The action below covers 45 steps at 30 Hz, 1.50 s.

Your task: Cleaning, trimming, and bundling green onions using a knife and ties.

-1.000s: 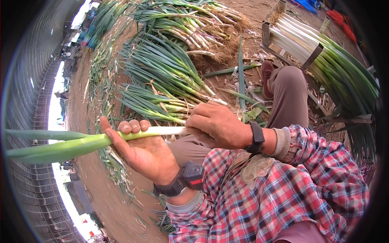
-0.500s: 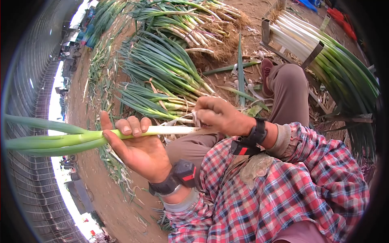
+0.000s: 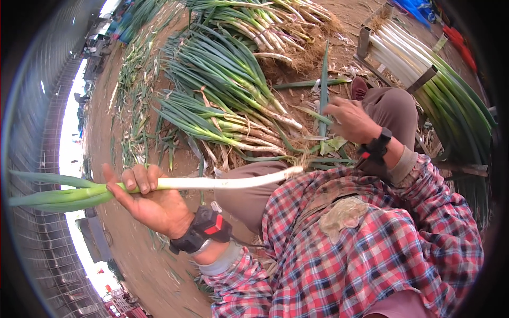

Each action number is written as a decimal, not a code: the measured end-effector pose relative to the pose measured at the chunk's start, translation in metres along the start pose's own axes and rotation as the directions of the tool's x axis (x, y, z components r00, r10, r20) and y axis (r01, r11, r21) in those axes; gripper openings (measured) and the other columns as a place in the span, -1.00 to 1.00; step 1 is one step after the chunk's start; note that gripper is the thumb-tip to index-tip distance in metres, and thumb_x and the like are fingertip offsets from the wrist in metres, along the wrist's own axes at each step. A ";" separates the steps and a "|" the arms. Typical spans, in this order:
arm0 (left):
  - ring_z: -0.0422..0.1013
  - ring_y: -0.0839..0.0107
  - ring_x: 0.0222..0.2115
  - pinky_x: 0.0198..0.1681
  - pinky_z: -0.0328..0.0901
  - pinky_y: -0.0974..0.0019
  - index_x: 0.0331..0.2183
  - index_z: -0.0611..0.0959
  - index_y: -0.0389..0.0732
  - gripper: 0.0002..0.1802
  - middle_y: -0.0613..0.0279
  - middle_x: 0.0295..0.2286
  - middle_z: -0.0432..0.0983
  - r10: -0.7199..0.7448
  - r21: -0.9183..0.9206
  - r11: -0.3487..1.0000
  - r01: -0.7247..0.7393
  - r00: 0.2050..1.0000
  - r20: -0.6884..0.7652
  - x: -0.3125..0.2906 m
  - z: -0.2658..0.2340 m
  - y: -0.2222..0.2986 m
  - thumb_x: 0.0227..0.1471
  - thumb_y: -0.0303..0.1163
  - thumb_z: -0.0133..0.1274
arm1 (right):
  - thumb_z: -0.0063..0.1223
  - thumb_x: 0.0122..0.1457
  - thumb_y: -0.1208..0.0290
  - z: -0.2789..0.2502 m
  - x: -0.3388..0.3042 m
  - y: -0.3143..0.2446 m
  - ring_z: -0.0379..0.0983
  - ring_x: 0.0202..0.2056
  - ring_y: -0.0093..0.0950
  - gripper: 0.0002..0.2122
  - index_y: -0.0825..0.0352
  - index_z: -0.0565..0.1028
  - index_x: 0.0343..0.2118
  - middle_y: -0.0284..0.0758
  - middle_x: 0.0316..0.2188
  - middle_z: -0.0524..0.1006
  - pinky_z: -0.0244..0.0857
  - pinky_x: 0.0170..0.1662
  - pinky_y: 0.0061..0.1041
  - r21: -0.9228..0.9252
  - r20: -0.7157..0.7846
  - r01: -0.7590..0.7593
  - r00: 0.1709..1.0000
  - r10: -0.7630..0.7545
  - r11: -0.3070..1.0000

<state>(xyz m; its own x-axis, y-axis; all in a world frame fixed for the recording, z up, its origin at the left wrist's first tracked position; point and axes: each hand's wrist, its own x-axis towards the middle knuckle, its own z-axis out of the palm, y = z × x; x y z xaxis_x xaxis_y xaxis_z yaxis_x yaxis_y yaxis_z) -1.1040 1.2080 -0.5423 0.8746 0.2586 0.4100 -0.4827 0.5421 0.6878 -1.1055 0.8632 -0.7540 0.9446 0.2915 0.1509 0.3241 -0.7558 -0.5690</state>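
Fingers [image 3: 142,178] of the left hand [image 3: 155,205] curl around a green onion [image 3: 220,183].

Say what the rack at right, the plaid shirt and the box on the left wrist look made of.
Rack: probably metal, dull brown-grey; flat, thin, straight-edged uprights.
Plaid shirt: woven cloth, matte; soft folds and creases. Fibre can't be told.
Box on the left wrist: likely hard black plastic; crisp moulded-looking edges, red mark.
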 end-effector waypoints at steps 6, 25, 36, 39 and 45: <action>0.10 0.59 -0.61 -0.55 0.09 0.50 0.05 0.37 -0.22 -0.61 0.41 -0.59 0.19 -0.001 -0.009 1.000 0.001 0.999 0.033 -0.016 0.033 -0.017 0.26 -0.25 -0.15 | 0.17 0.05 0.49 -0.016 0.036 -0.156 0.46 -0.31 -0.33 -0.79 0.38 0.51 -0.23 -0.22 -0.37 0.50 0.34 -0.23 -0.38 0.804 -0.056 0.249 0.936 -0.347 0.540; 0.06 0.67 -0.62 -0.56 0.05 0.55 0.11 0.29 -0.22 -0.53 0.47 -0.62 0.13 0.130 0.311 0.944 -0.115 0.991 -0.029 -0.035 0.058 -0.036 0.25 -0.22 -0.12 | 0.17 -0.04 0.53 0.011 0.028 -0.167 0.40 -0.44 -0.28 -0.85 0.38 0.42 -0.42 -0.23 -0.52 0.42 0.27 -0.37 -0.37 0.687 -0.144 0.277 0.958 -0.248 0.672; 0.07 0.68 -0.64 -0.57 0.05 0.56 0.10 0.26 -0.26 -0.50 0.47 -0.62 0.17 0.147 0.359 0.921 -0.150 0.988 0.037 -0.039 0.054 -0.035 0.24 -0.21 -0.09 | 0.17 -0.11 0.54 0.025 0.039 -0.171 0.38 -0.43 -0.20 -0.85 0.36 0.43 -0.45 -0.20 -0.50 0.42 0.25 -0.34 -0.29 0.827 -0.077 0.193 0.969 -0.233 0.529; 0.08 0.68 -0.64 -0.58 0.04 0.56 0.10 0.25 -0.28 -0.49 0.46 -0.63 0.18 0.157 0.421 0.894 -0.150 0.987 0.017 -0.041 0.047 -0.035 0.23 -0.22 -0.07 | 0.16 -0.11 0.52 0.037 0.042 -0.176 0.39 -0.43 -0.17 -0.86 0.37 0.42 -0.49 -0.20 -0.51 0.43 0.24 -0.36 -0.28 0.833 -0.086 0.195 0.970 -0.227 0.517; 0.10 0.68 -0.64 -0.58 0.04 0.57 0.08 0.29 -0.25 -0.51 0.47 -0.62 0.19 0.187 0.428 0.889 -0.163 0.982 -0.014 -0.040 0.038 -0.031 0.21 -0.21 -0.04 | 0.13 -0.16 0.51 0.045 0.045 -0.178 0.37 -0.41 -0.11 -0.85 0.34 0.39 -0.51 -0.23 -0.51 0.42 0.23 -0.36 -0.25 0.726 -0.168 0.350 0.925 -0.340 0.592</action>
<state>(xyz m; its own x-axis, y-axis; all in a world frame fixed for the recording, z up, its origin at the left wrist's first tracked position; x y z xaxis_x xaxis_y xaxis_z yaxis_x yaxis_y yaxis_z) -1.1255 1.1504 -0.5578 0.7696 0.3667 0.5227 -0.5905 0.0975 0.8011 -1.1231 1.0376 -0.6824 0.7724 0.4281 0.4692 0.4847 0.0802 -0.8710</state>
